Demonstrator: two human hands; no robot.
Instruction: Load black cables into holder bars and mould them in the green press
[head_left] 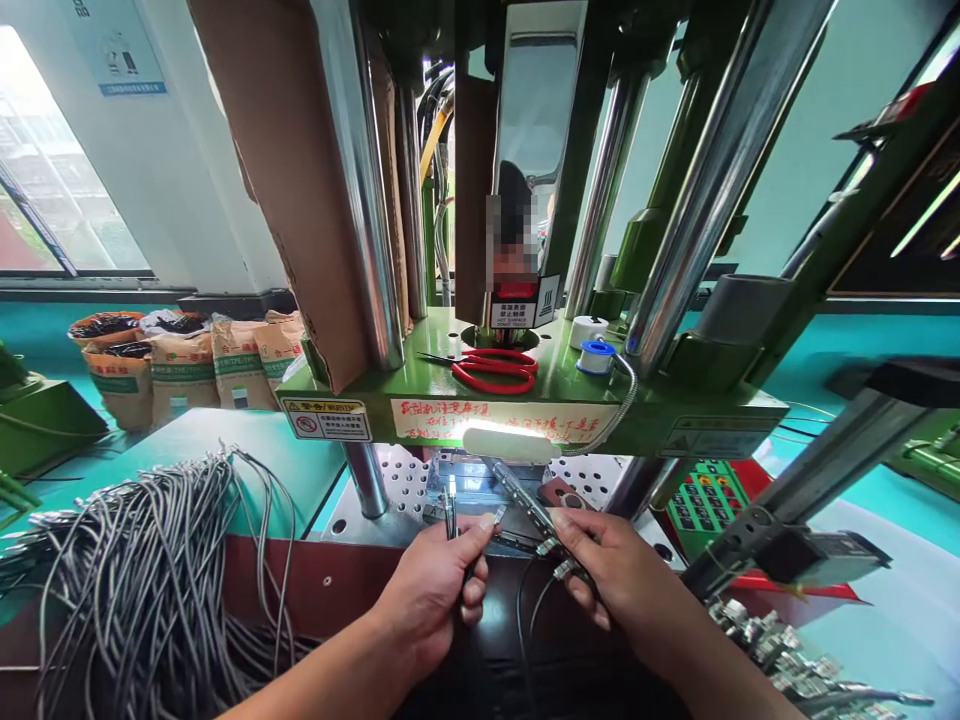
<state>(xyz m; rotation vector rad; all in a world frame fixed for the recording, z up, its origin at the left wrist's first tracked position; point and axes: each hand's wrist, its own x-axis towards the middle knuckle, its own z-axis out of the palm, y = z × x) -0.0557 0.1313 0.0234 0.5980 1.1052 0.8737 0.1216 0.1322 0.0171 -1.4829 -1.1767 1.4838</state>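
My left hand (pixel 435 575) is closed around a few dark cables with metal plug ends (pixel 450 495) pointing up. Between its thumb and finger sits a small metal connector (pixel 500 515). My right hand (pixel 604 565) grips a long, slotted metal bar (pixel 521 497), tilted with its far end up and to the left. Small metal connectors (pixel 551 547) sit at the bar's near end by my right fingers. Thin black cables (pixel 523 600) hang down between my hands. Both hands are in front of the green press (pixel 352 375), near its perforated metal bed (pixel 401 480).
Red-handled scissors (pixel 495 372) and a blue-white spool (pixel 595 357) lie on the press plate. A lit lamp (pixel 510 440) hangs below its edge. Grey cables (pixel 150 560) are heaped at left. A button panel (pixel 709 500) and piled metal connectors (pixel 780 650) are at right.
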